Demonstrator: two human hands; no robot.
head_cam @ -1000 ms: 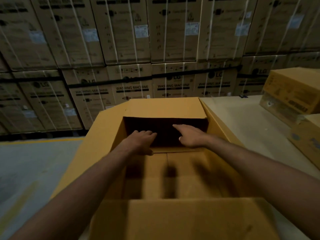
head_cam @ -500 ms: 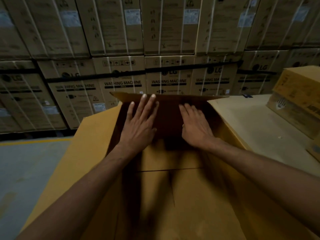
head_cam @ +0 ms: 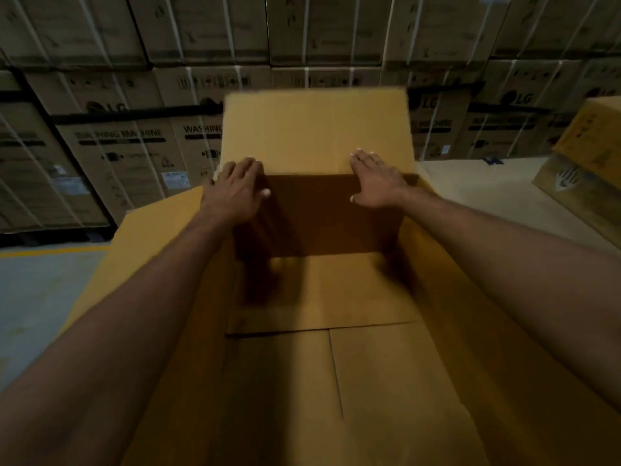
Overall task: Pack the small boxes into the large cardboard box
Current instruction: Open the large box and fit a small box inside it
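Fingers (head_cam: 364,159) of the left hand (head_cam: 235,193) and right hand (head_cam: 378,185) lay flat, holding nothing, against the far flap (head_cam: 316,129) of the empty box (head_cam: 369,371); released uncreased, the flap could spring over the opening, blocking the small boxes (head_cam: 591,146) at right.

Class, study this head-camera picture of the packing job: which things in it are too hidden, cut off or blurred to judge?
- Large cardboard box: head view, near wall cut off by the bottom edge; far inner wall lost in shadow.
- Left hand: fingertips hidden past the box corner, so gripping or pressing is unclear.
- Boxes on the right: cut by the right edge, print blurred.
- Stacked cartons: labels too small and blurred.
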